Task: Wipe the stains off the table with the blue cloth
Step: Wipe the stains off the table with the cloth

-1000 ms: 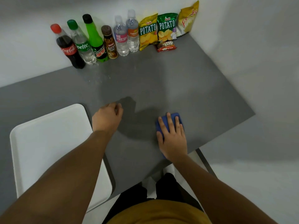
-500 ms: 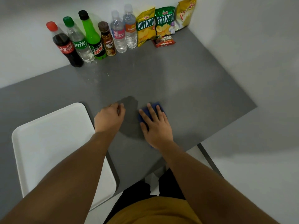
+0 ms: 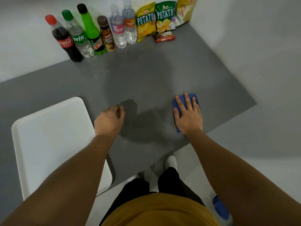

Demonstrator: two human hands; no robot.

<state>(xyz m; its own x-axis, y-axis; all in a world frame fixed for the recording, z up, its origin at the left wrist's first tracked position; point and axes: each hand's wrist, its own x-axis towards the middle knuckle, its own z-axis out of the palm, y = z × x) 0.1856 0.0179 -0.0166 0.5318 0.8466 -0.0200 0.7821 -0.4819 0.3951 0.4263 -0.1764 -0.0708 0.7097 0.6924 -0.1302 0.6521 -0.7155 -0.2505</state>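
A folded blue cloth point(image 3: 195, 97) lies flat on the grey table point(image 3: 162, 75) near its right front edge. My right hand point(image 3: 187, 115) presses down on it with fingers spread, covering most of it. My left hand point(image 3: 110, 119) rests on the table to the left, fingers curled in, holding nothing. Faint pale specks point(image 3: 101, 72) mark the table farther back, in front of the bottles.
Several drink bottles point(image 3: 91, 33) stand in a row along the back wall, with chip bags point(image 3: 154, 20) and a small snack pack point(image 3: 164, 37) to their right. A white tray point(image 3: 50, 141) lies at the left front. The table's right edge runs close to my right hand.
My right hand slid the cloth left toward my left hand, then back out to the right. My left hand stayed in place.
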